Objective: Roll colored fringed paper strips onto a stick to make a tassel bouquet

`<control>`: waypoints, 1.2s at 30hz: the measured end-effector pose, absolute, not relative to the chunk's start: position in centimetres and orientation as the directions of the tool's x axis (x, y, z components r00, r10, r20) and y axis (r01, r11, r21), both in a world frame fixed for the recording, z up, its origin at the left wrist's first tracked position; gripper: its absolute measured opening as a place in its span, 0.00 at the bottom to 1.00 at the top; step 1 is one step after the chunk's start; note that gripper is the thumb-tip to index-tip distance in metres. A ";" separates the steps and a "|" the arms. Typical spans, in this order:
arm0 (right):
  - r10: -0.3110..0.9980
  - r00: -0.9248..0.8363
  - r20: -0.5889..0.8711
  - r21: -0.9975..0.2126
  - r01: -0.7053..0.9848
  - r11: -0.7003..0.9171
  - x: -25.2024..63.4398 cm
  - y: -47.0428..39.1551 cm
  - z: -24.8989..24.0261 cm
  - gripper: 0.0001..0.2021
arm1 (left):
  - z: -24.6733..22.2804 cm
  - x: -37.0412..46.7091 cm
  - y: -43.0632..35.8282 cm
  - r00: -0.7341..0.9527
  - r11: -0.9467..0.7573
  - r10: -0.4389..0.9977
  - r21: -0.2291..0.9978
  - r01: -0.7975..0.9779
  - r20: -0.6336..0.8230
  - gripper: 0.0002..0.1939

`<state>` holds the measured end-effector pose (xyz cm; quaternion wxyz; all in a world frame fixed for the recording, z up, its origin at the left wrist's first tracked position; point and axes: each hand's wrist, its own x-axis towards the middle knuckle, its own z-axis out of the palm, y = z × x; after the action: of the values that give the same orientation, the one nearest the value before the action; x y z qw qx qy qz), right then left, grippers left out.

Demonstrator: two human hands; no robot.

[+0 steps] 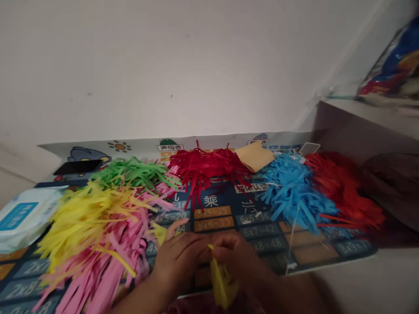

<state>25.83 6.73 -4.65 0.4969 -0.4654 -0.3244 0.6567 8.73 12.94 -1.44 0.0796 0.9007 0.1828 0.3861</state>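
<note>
Both of my hands meet low in the centre, near the table's front edge. Pinched in my right hand (234, 250) is a yellow strip (221, 283) that hangs down below the fingers. My left hand (178, 257) touches the right one, its fingers bent toward the strip's top end; one finger sticks out to the upper right. A small yellow piece (159, 232) shows just behind the left hand. Left of the hands lie pink strips (108, 261) and yellow strips (85, 213). What the left fingertips grip is hidden.
Green strips (134, 172), dark red strips (209, 168), a tan paper piece (255, 156), blue strips (294, 187) and red strips (347, 187) line the back of the printed mat (214, 224). A phone (78, 167) and a wipes pack (22, 218) are at left.
</note>
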 end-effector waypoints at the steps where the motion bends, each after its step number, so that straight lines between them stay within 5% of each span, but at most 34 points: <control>1: 0.968 -0.025 -0.248 -0.899 -0.367 -0.240 25.5 6.5 -5.0 0.12 | -1.8 8.9 12.6 0.595 -0.896 0.444 0.341 0.285 0.670 0.07; 6: 0.957 0.210 -0.200 -0.912 -0.398 -0.103 25.0 5.7 -5.5 0.07 | -2.8 10.3 10.8 0.441 -0.715 0.694 0.617 0.327 0.569 0.07; 13: 0.955 0.267 -0.126 -0.949 -0.312 -0.038 25.0 5.6 -5.2 0.03 | -3.0 11.4 10.6 0.445 -0.695 0.695 0.685 0.218 0.564 0.06; 17: 0.943 0.325 0.076 -0.991 0.129 0.035 29.1 5.8 -5.5 0.03 | -3.8 10.6 10.9 0.417 -0.511 0.820 0.829 0.227 0.392 0.07; 20: 0.882 0.387 0.271 -0.768 0.639 -0.044 35.9 6.5 -6.6 0.09 | -4.0 9.6 11.2 0.321 -0.055 0.947 0.978 0.199 -0.013 0.16; 23: 0.895 0.360 0.263 -0.586 0.797 -0.148 42.1 7.6 -8.0 0.11 | -4.1 9.5 11.6 0.306 0.174 0.931 0.979 0.108 -0.200 0.21; 29: 0.915 0.329 0.236 -0.568 0.810 -0.145 42.4 7.8 -8.1 0.08 | -3.9 10.8 11.5 0.393 -0.103 0.920 0.961 0.255 -0.006 0.19; 31: 0.920 0.322 0.222 -0.651 0.752 -0.106 39.8 7.0 -7.1 0.08 | -3.7 11.0 11.2 0.460 -0.181 0.887 0.943 0.278 0.035 0.16; 36: 0.978 0.197 0.072 -0.985 0.170 0.039 31.3 5.5 -5.4 0.03 | -3.4 11.0 10.8 0.550 -0.348 0.824 0.890 0.295 0.140 0.12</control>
<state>31.33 5.50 -5.38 0.5188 -0.5737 -0.5003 0.3892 11.02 10.82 -3.37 0.4380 0.7635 0.3663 0.3017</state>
